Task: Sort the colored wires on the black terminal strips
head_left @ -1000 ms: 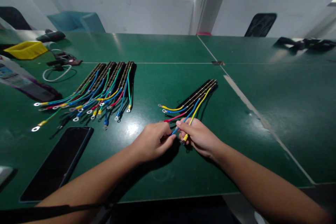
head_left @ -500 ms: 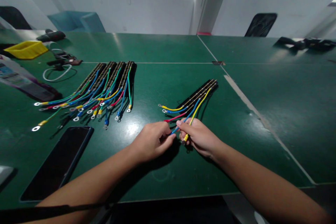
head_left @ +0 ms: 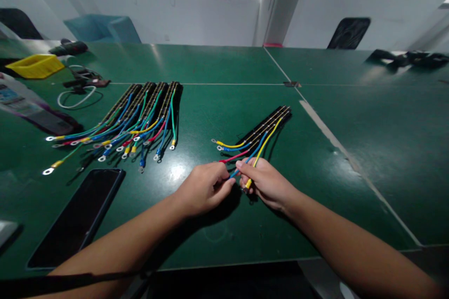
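A black terminal strip [head_left: 264, 125] lies slanted on the green table, with blue, yellow and red wires running from it toward me. My left hand [head_left: 206, 187] pinches the near end of a blue wire [head_left: 249, 160]; its ring terminal is hidden by the fingers. My right hand [head_left: 264, 180] closes on the same blue wire a little farther up. A yellow wire [head_left: 267, 142] passes by the right fingers, its yellow-sleeved end showing below them. Left of the hands, a red wire [head_left: 235, 156] and other wires with ring terminals lie loose.
Several wired terminal strips [head_left: 168, 103] lie side by side at left, their ring-ended wires fanned toward me. A phone [head_left: 77, 217] lies near my left forearm. Beyond are a plastic bottle [head_left: 31, 105], a yellow bin [head_left: 37, 66] and a white cable [head_left: 75, 103].
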